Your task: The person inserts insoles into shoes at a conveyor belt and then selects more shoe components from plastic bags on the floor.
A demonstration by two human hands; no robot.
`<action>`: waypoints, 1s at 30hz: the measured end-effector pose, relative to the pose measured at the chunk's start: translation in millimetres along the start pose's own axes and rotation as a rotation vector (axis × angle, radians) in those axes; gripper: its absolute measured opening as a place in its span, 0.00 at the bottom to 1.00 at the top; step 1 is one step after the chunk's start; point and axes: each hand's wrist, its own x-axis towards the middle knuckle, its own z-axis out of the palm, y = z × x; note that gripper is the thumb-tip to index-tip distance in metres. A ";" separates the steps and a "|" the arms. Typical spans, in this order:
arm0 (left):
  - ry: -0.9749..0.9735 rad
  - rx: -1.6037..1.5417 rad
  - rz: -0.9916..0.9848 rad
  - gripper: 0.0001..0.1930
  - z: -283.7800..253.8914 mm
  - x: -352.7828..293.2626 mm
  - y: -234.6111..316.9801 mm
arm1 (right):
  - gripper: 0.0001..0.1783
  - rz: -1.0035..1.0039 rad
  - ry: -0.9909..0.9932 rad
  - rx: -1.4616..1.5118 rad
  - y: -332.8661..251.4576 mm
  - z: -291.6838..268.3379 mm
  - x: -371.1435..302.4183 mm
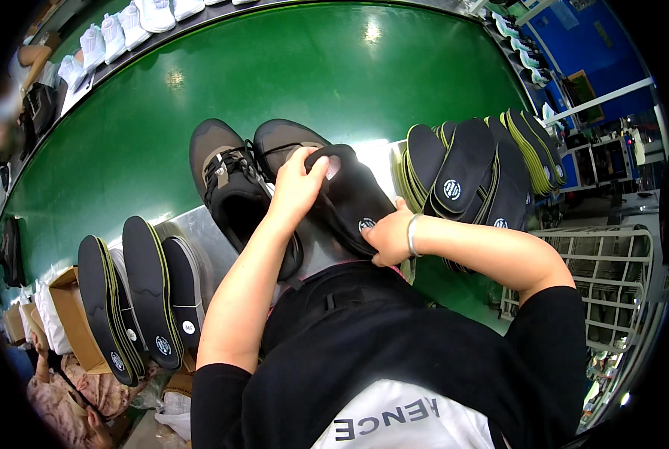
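Two dark brown and black lace-up shoes stand side by side, toes away from me: the left shoe (216, 168) and the right shoe (278, 136). A black insole (358, 193) with a round white mark near its heel is stretched between my hands, over and beside the right shoe. My left hand (297, 191) pinches its curled far end, thumb on top. Its heel end is gripped by my right hand (391, 236), thumb near the mark. My left forearm and the insole hide much of the right shoe.
Stacks of black insoles with yellow-green edges (465, 172) lie to the right, and more stacks (143, 284) to the left. A cardboard box (80, 318) sits beyond those. White shoes (128, 30) line the far edge. A wire rack (611, 262) stands at right. Other people are at left.
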 end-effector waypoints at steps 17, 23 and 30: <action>0.087 0.147 0.100 0.15 4.4 -8.0 0.4 | 0.13 -0.190 0.875 0.488 14.2 1.2 108.3; 0.068 0.186 0.091 0.15 3.1 -12.2 5.6 | 0.12 0.024 0.748 0.228 6.4 -31.0 133.9; 0.100 0.219 0.144 0.12 4.0 -10.7 1.2 | 0.12 0.054 0.566 0.137 3.1 -39.6 126.3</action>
